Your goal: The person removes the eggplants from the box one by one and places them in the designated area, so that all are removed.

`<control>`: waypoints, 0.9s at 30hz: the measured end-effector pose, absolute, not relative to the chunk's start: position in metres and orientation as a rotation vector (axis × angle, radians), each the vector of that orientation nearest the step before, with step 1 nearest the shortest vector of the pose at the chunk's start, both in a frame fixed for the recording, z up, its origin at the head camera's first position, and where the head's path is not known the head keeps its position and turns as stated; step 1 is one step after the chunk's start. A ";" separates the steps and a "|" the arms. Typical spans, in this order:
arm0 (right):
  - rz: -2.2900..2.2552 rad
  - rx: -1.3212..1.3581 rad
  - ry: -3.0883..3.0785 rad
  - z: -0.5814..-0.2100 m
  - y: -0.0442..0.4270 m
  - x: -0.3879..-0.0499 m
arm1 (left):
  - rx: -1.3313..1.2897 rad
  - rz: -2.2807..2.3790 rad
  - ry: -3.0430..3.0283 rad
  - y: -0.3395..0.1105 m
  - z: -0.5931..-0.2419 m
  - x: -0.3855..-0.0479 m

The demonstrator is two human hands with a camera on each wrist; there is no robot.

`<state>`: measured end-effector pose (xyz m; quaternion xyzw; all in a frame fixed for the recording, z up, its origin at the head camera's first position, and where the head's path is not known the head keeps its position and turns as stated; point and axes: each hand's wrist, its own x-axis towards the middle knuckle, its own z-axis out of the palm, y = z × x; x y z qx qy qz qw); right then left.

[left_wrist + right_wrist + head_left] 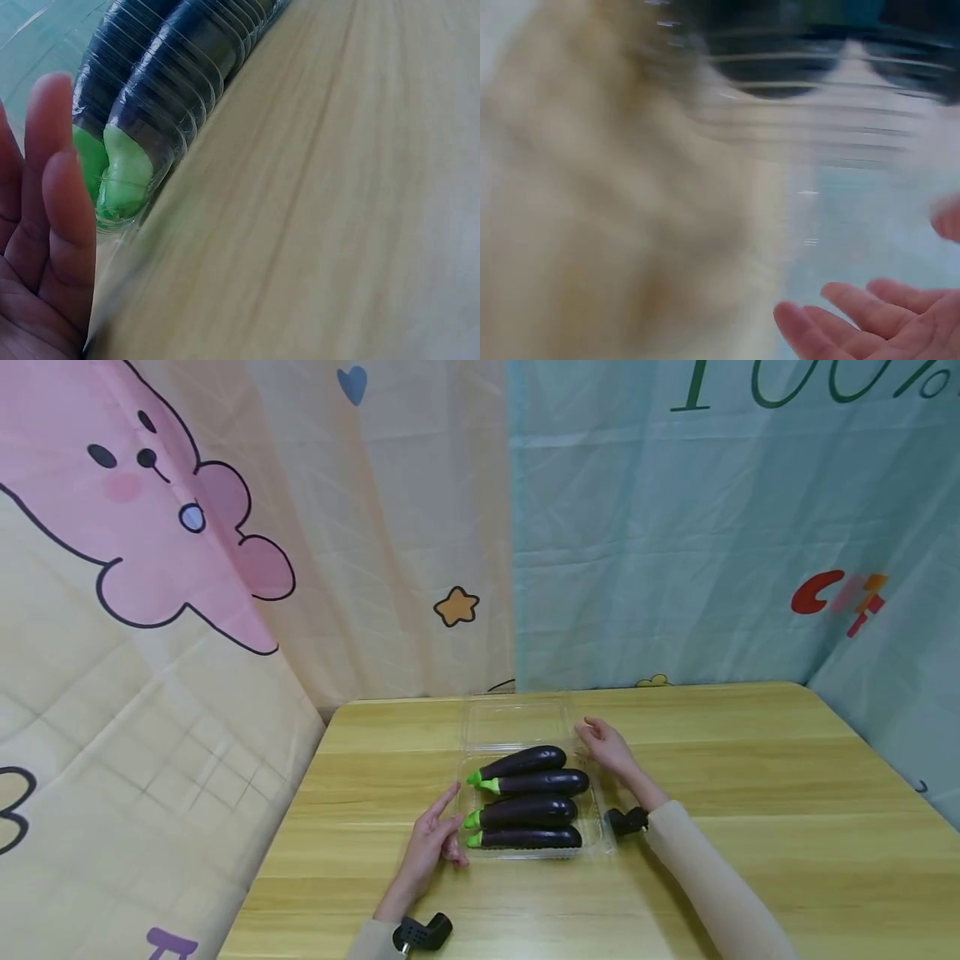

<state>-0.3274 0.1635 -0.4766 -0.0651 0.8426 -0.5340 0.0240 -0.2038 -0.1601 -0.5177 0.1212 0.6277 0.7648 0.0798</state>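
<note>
Several dark purple eggplants with green stem ends lie side by side in a clear plastic container, whose lid is folded back on its far side. My left hand is at the container's left edge, fingers extended beside the green stems; whether it touches the plastic I cannot tell. At the far right corner, near the lid hinge, is my right hand, its fingers loosely bent and holding nothing visible. The right wrist view is blurred, with that hand palm up near the ribbed container wall.
The container stands on a light wooden table. Behind the table hang printed curtains, with another curtain down the left side. A black wrist camera on my right wrist is close to the container's right edge.
</note>
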 end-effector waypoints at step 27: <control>-0.675 -1.302 2.672 -0.419 0.126 -0.316 | 0.386 2.297 1.871 -0.160 -0.519 -0.204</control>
